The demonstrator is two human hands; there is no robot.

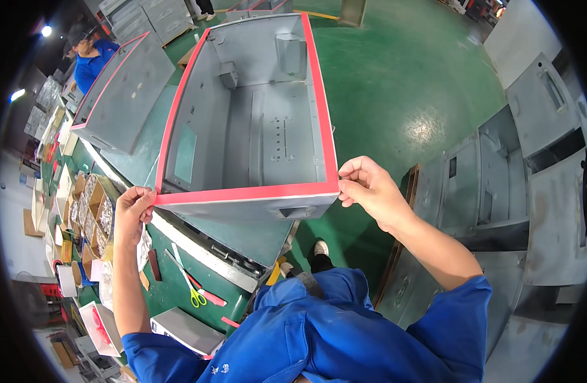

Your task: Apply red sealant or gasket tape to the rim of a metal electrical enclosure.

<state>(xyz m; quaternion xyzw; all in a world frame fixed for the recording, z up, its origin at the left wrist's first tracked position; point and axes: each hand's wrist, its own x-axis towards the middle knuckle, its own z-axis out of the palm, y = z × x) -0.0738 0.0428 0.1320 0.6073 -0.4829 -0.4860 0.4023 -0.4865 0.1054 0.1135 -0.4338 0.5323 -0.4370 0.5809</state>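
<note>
A grey metal cabinet shell (242, 210) lies on the worktable with its open side facing up. Red tape (245, 193) runs along its rim on all the sides I can see. At the near left corner, my left hand (131, 214) pinches the tape between thumb and fingers. My right hand (374, 193) is closed at the near right corner, its thumb and forefinger at the tape's other end. The near strip stretches straight between both hands along the front edge. How firmly it sticks there I cannot tell.
Scissors with green handles (198, 298) and a red utility knife (210, 297) lie on the green table, near a white box (186, 329). Divided cartons of small parts (104, 220) stand left. Another taped cabinet (131, 96) and a co-worker (94, 67) are beyond; grey cabinets (462, 185) stand right.
</note>
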